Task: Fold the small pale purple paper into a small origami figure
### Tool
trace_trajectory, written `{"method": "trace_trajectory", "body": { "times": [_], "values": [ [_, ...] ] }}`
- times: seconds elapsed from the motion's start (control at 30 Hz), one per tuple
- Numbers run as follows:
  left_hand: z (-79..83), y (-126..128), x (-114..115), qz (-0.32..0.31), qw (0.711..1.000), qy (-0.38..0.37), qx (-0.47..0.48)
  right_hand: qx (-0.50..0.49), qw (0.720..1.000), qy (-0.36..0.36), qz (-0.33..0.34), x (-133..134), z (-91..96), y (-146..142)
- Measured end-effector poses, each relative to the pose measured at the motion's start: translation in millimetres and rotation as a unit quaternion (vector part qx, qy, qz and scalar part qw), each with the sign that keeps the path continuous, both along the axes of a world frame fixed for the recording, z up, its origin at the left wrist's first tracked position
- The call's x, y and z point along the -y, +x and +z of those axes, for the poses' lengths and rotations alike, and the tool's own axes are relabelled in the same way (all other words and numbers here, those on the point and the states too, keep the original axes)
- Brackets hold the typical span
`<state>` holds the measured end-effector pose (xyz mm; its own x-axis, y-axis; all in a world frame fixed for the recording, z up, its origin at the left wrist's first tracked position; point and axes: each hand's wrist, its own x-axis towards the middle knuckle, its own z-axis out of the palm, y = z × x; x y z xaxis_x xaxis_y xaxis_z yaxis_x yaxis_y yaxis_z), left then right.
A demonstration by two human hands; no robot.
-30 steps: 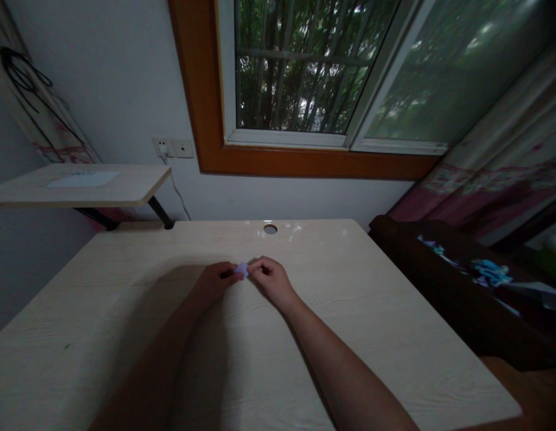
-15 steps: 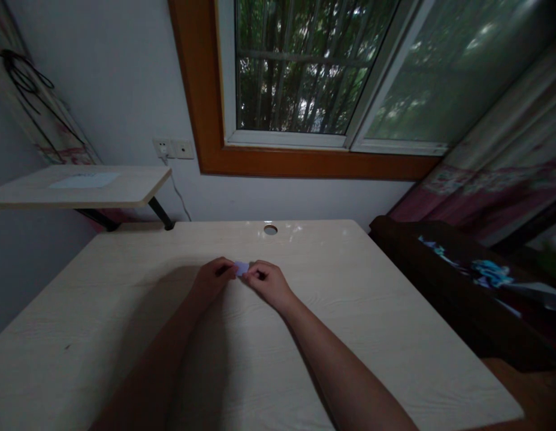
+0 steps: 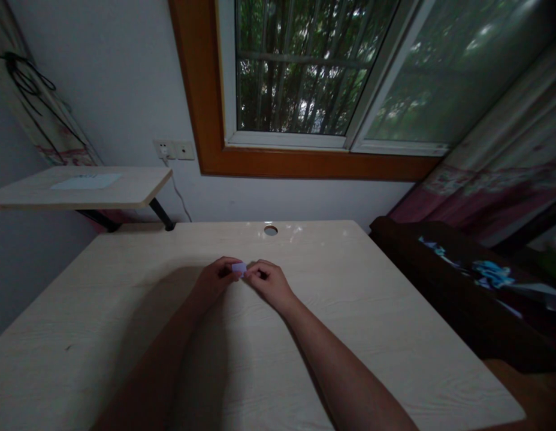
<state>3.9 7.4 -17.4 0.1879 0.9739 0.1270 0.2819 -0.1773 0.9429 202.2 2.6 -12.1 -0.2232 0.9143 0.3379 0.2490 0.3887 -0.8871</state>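
A small pale lilac piece of paper (image 3: 239, 268) is pinched between both my hands just above the light wooden desk (image 3: 125, 311). My left hand (image 3: 215, 278) curls its fingers onto the paper's left side. My right hand (image 3: 269, 282) grips the right side with closed fingers. The two hands nearly touch each other at the middle of the desk. Most of the paper is hidden by my fingertips.
A cable hole (image 3: 271, 230) sits at the desk's far edge. A raised side shelf (image 3: 80, 187) with a white sheet stands at the back left. A wall socket (image 3: 174, 149) with a cord is behind. A dark bed frame (image 3: 462, 299) borders the right.
My hands have drawn slightly closer together over the paper, and less of it shows between my fingertips. The arms stay in place.
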Motion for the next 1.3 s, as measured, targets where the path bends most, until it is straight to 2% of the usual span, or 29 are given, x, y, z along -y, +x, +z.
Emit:
{"method": "trace_trajectory", "body": {
  "times": [0.37, 0.87, 1.3],
  "values": [
    [9.8, 4.6, 3.4, 0.004, 1.000, -0.006, -0.005, -0.008, 1.000, -0.008, -0.011, 0.5, 1.7, 0.7],
    [4.0, 1.5, -1.1, -0.007, 1.000, 0.027, 0.005, -0.033, 0.999, -0.023, -0.025, -1.1, 1.5, 1.0],
    [10.6, 3.7, 4.6, -0.012, 0.999, 0.005, 0.048, -0.036, 0.999, -0.030, -0.024, -1.8, -1.5, 2.1]
  ]
}}
